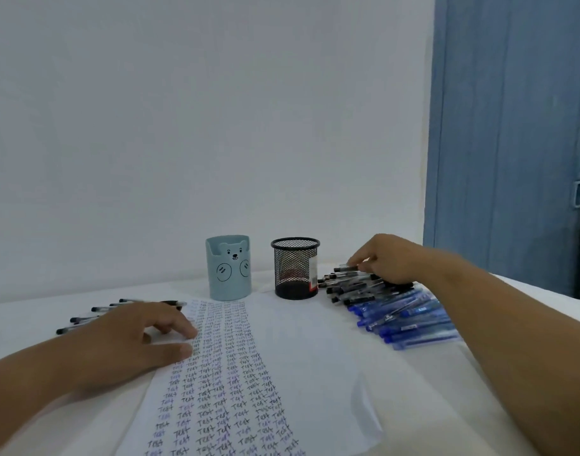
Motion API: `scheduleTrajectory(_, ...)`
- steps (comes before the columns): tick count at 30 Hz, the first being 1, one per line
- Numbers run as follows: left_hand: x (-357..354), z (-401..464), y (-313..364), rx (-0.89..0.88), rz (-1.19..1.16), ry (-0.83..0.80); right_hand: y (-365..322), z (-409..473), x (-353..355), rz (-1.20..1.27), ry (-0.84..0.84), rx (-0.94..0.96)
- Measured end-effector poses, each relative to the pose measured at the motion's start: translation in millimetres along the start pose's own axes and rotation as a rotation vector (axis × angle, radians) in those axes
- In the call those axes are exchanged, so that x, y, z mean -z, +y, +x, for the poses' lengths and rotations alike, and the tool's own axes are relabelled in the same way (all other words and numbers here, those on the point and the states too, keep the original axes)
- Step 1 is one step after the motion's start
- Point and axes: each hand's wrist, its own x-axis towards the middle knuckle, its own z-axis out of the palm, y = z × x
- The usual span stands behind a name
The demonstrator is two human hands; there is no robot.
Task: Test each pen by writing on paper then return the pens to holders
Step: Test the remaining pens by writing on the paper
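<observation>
A white sheet of paper [308, 363] lies in front of me, its left half covered in columns of the word "Test". My left hand [130, 340] rests on the sheet's left edge with fingers spread and relaxed. My right hand [385, 258] reaches over a pile of black pens [351, 286] at the right and pinches one black pen [346, 268] at its top. Blue pens [410, 315] lie in a row nearer to me. A light blue bear holder [228, 268] and a black mesh holder [295, 269] stand behind the paper; no pens show in either.
Several black pens [94, 314] lie on the white table [446, 383] behind my left hand. A white wall rises behind the holders. A blue door [512, 133] stands at the far right.
</observation>
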Motion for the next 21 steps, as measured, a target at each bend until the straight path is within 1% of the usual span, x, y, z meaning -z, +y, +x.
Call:
scheduleTrajectory(3,1,-1,3,-0.002,-0.001,0.005,-3,-1,-5,-0.017,-0.128,-0.025)
scheduleTrajectory(7,1,-2,2,-0.005,0.023,0.008,-5,-2,-4,0.006,-0.128,-0.021)
scheduleTrajectory(9,0,-3,6,-0.021,0.021,0.016,-8,-3,-3,0.032,-0.071,0.003)
scheduleTrajectory(12,0,-4,11,-0.008,-0.025,0.051,-26,-5,-2,0.05,0.111,0.125)
scheduleTrajectory(14,2,-2,9,0.009,-0.025,0.141,-51,-11,-7,0.105,0.201,0.23)
scheduleTrajectory(15,4,0,7,0.004,-0.029,0.2,-66,-16,-11,0.155,0.212,0.279)
scheduleTrajectory(16,6,2,5,-0.007,-0.041,0.256,-81,-22,-17,0.198,0.194,0.329)
scheduleTrajectory(18,12,2,-3,-0.018,-0.016,0.344,-110,-33,-31,0.216,0.1,0.447)
scheduleTrajectory(19,14,2,-10,-0.019,0.025,0.363,-122,-38,-39,0.191,0.046,0.509)
scheduleTrajectory(21,17,1,-23,0.004,0.102,0.348,-140,-47,-52,0.126,-0.067,0.603)
